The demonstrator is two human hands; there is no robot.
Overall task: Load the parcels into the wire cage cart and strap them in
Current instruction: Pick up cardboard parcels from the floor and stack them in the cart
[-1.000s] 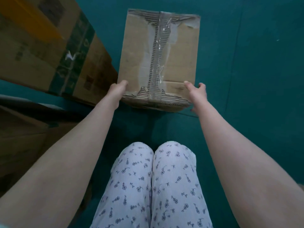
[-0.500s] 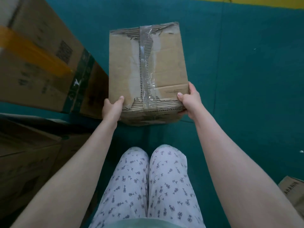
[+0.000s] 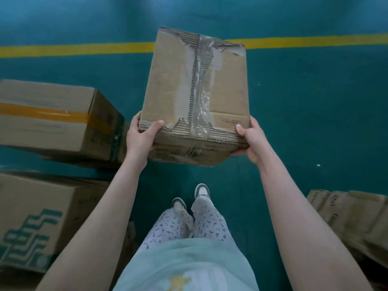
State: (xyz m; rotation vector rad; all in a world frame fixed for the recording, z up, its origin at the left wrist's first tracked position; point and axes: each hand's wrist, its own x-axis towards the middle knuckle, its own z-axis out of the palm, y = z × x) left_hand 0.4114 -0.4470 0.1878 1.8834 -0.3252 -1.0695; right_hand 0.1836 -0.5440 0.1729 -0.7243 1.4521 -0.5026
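Parcel [image 3: 195,91] over floor [image 3: 315,101], boxes [image 3: 52,122] left.

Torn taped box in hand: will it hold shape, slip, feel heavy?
Probably stiff: the box shows square edges though its top paper is torn. Likely lightish: left hand and right hand carry it by the near corners alone. Loose tape may snag.

Single head-worn wide-angle view looks steeply down, close over outstretched arms, toward the floor [image 3: 315,101].
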